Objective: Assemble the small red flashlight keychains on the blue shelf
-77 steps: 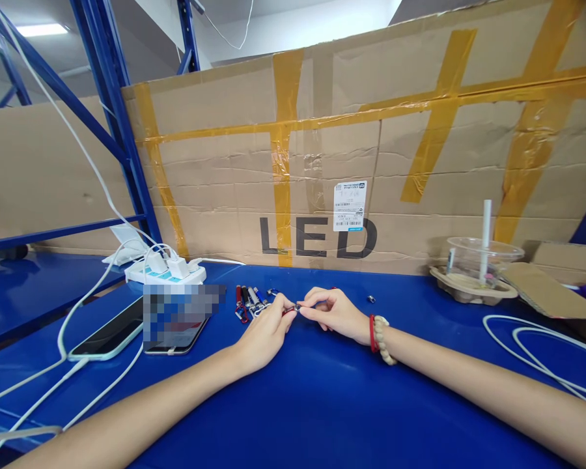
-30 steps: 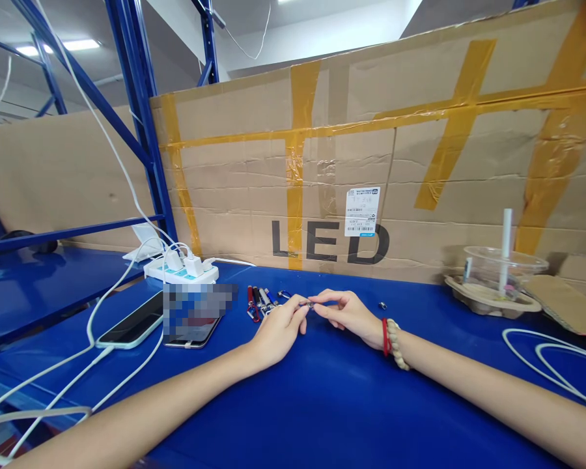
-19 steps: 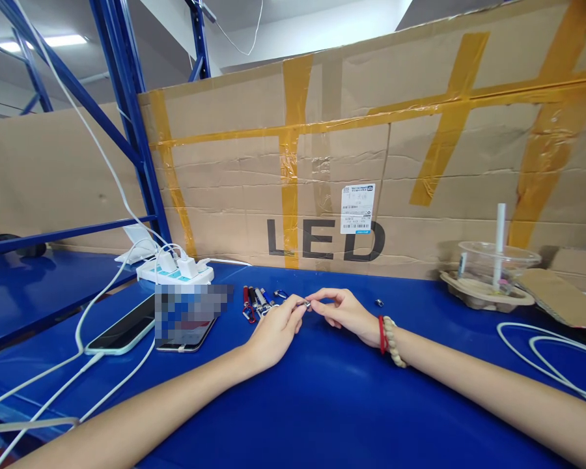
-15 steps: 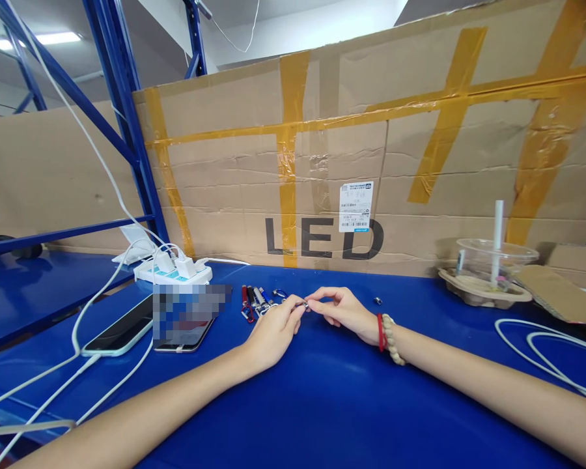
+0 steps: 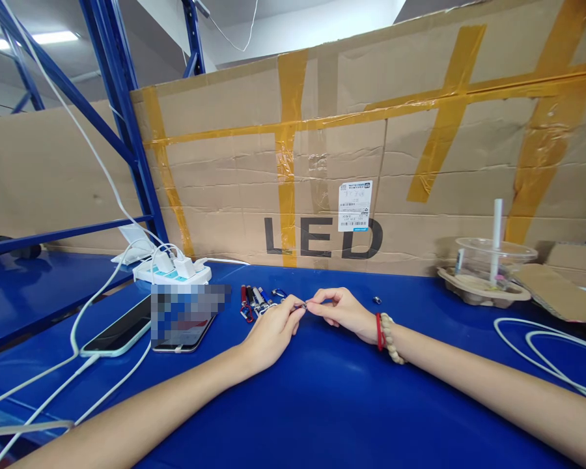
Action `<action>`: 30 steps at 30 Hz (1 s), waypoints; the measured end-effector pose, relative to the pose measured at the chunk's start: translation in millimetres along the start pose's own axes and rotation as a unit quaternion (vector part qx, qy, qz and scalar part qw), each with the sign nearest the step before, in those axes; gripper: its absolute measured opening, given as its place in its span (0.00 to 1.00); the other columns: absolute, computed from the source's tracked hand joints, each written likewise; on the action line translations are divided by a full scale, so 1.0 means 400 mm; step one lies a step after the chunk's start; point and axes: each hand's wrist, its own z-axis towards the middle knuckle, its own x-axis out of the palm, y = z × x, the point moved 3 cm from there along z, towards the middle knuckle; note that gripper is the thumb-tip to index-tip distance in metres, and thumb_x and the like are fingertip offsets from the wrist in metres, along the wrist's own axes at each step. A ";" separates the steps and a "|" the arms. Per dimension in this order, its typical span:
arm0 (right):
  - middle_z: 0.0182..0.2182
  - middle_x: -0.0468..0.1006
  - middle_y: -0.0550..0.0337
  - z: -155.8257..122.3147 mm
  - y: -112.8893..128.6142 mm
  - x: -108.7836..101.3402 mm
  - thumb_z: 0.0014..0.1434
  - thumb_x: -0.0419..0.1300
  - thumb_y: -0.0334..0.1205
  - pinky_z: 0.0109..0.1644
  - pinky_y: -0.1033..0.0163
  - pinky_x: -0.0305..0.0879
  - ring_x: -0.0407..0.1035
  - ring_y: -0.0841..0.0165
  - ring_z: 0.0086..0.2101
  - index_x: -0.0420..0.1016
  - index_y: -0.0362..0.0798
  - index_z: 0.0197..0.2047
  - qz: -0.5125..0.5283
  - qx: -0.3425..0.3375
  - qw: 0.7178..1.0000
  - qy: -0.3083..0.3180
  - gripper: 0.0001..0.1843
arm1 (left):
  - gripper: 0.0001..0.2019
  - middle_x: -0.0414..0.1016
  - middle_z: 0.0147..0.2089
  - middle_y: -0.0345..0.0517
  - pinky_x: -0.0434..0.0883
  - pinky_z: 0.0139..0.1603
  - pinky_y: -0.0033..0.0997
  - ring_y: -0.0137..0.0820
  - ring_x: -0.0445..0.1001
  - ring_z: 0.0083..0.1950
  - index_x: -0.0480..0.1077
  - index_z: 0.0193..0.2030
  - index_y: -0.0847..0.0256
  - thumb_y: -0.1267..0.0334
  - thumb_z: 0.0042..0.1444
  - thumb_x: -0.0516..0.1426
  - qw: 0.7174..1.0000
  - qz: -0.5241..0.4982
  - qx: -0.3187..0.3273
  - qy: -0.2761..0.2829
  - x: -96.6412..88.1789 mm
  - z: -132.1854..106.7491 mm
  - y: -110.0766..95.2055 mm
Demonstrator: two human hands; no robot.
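Note:
My left hand and my right hand meet fingertip to fingertip above the blue table. Between them sits a small silvery metal piece, pinched from both sides; its kind is too small to make out. Just left of my left hand lie several small keychain flashlights with carabiner clips, in red, black, silver and blue. Another small metal piece rests on the table behind my right wrist, which wears a red cord and a beaded bracelet.
Two phones and a white power strip with trailing cables are at the left. A large cardboard sheet stands behind the table. At the right are a clear plastic cup in a pulp tray and a looped white cable.
Both hands keep almost the same pinch on the small metal piece, with only a slight shift of the fingers. The whole view has moved a little.

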 end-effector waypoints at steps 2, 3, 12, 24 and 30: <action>0.17 0.65 0.67 0.000 -0.001 0.001 0.39 0.66 0.50 0.18 0.70 0.44 0.53 0.82 0.15 0.69 0.42 0.23 0.000 -0.005 1.000 0.009 0.19 | 0.11 0.62 0.24 0.35 0.60 0.33 0.25 0.26 0.64 0.27 0.60 0.39 0.59 0.60 0.60 0.40 1.000 0.003 0.003 0.007 0.002 -0.001 0.001; 0.18 0.65 0.67 -0.001 -0.001 0.002 0.39 0.66 0.50 0.19 0.70 0.45 0.53 0.81 0.15 0.69 0.42 0.23 -0.003 -0.010 1.000 0.016 0.19 | 0.11 0.62 0.24 0.35 0.60 0.33 0.25 0.26 0.64 0.28 0.60 0.39 0.59 0.61 0.60 0.40 1.000 0.005 0.005 0.012 0.003 -0.002 0.001; 0.21 0.64 0.66 -0.012 0.011 0.008 0.36 0.67 0.52 0.20 0.69 0.48 0.55 0.81 0.17 0.69 0.42 0.19 -0.029 -0.039 0.998 0.031 0.20 | 0.07 0.61 0.26 0.36 0.60 0.31 0.25 0.26 0.63 0.28 0.52 0.31 0.59 0.63 0.60 0.40 0.998 -0.003 0.044 0.033 0.008 -0.007 0.000; 0.16 0.64 0.67 -0.018 0.021 0.015 0.36 0.65 0.55 0.19 0.69 0.48 0.54 0.80 0.16 0.63 0.43 0.17 -0.051 -0.031 0.998 0.032 0.23 | 0.07 0.64 0.28 0.38 0.61 0.34 0.27 0.27 0.65 0.32 0.53 0.30 0.59 0.62 0.59 0.44 0.999 -0.001 0.049 0.019 0.004 -0.006 -0.003; 0.13 0.62 0.67 -0.021 0.025 0.020 0.39 0.63 0.57 0.19 0.70 0.45 0.53 0.80 0.15 0.60 0.44 0.17 -0.076 -0.035 0.996 0.021 0.25 | 0.06 0.67 0.31 0.39 0.62 0.35 0.27 0.28 0.66 0.34 0.55 0.30 0.59 0.62 0.58 0.46 0.998 0.023 0.051 -0.009 0.005 -0.003 0.003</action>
